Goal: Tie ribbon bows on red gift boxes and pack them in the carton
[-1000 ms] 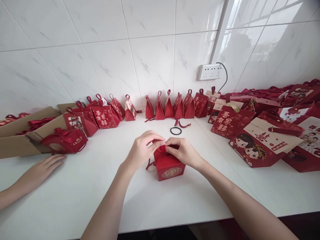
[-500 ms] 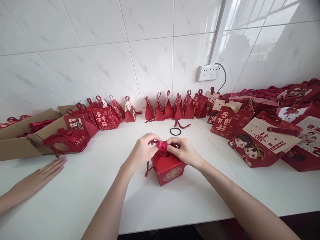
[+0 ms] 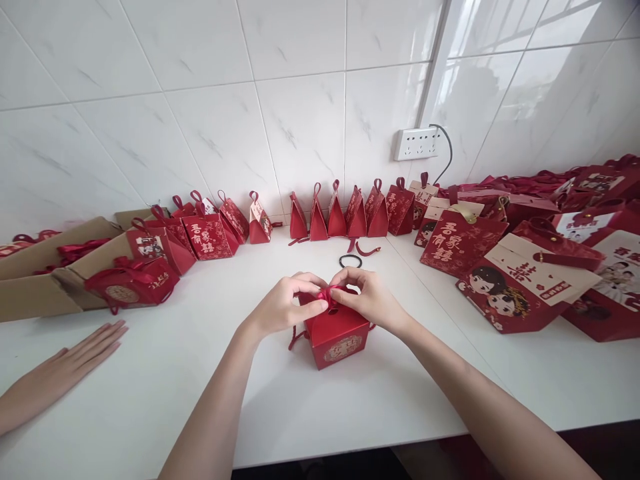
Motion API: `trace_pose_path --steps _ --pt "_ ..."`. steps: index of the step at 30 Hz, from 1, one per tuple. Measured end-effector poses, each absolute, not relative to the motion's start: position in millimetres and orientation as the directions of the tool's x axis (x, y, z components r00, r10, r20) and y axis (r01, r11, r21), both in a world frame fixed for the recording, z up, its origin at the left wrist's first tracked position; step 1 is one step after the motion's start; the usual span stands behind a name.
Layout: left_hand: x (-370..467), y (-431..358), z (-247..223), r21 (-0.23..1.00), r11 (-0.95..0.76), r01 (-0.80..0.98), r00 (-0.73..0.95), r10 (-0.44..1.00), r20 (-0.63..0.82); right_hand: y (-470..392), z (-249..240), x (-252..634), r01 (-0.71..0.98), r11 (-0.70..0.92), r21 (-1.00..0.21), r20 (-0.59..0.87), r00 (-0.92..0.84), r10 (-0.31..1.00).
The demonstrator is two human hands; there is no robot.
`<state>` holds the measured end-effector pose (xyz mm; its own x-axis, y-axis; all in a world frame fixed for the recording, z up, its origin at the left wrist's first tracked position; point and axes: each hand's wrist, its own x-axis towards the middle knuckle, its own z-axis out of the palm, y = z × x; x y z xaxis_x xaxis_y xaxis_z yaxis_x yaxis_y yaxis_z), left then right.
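Observation:
A red gift box [image 3: 340, 337] with a gold round emblem on its front stands on the white table in front of me. On its top sits a red ribbon [image 3: 329, 293], gathered in a knot or bow. My left hand [image 3: 295, 300] pinches the ribbon from the left, thumb toward the knot. From the right, my right hand [image 3: 367, 297] grips the ribbon between thumb and fingers. Dark red cord hangs at both sides of the box. The fingers partly cover the ribbon, so its exact loops are hidden.
Another person's hand [image 3: 75, 363] lies flat at the left. Behind it are an open cardboard box [image 3: 35, 297] and a ribboned red box [image 3: 133, 283]. Small red boxes [image 3: 336, 213] line the wall; larger ones [image 3: 520, 287] crowd the right. A black ring [image 3: 351, 261] lies behind my hands.
My left hand has shifted its fingers on the ribbon, its thumb now straighter across the knot. The ribbon looks smaller and tighter between my hands. The other person's hand has moved slightly down.

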<state>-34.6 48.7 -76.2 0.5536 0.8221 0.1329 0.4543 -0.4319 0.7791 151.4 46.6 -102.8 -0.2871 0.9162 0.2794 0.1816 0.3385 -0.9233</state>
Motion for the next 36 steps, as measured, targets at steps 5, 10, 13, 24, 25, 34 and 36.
trace_pose_path --steps 5,10,13,24,25,34,36 --pt "-31.7 49.1 -78.4 0.803 -0.388 0.452 0.521 0.846 0.115 47.3 -102.2 155.4 0.192 0.368 -0.910 0.301 -0.305 0.903" --pt "-31.3 49.9 -79.8 0.848 -0.340 0.407 0.554 0.830 0.067 48.7 -105.7 156.4 0.188 0.391 -0.901 0.317 -0.329 0.890" --pt "-31.9 50.0 -79.7 0.874 -0.291 0.390 0.555 0.831 0.030 49.2 -106.8 157.4 0.209 0.428 -0.879 0.358 -0.304 0.883" --pt "-35.0 50.3 -74.0 0.919 -0.225 0.323 0.602 0.798 -0.016 42.9 -97.3 170.8 0.478 0.721 -0.502 0.533 -0.485 0.693" --pt "-35.3 50.1 -73.5 0.923 -0.217 0.318 0.602 0.798 -0.020 42.8 -97.7 170.2 0.491 0.715 -0.498 0.531 -0.479 0.699" --pt "-36.2 49.5 -74.4 0.909 -0.241 0.339 0.600 0.800 -0.012 46.0 -101.0 168.7 0.488 0.691 -0.533 0.537 -0.435 0.722" --pt "-35.9 49.1 -74.6 0.894 -0.270 0.358 0.597 0.802 0.003 46.0 -101.3 168.5 0.481 0.691 -0.540 0.545 -0.426 0.722"
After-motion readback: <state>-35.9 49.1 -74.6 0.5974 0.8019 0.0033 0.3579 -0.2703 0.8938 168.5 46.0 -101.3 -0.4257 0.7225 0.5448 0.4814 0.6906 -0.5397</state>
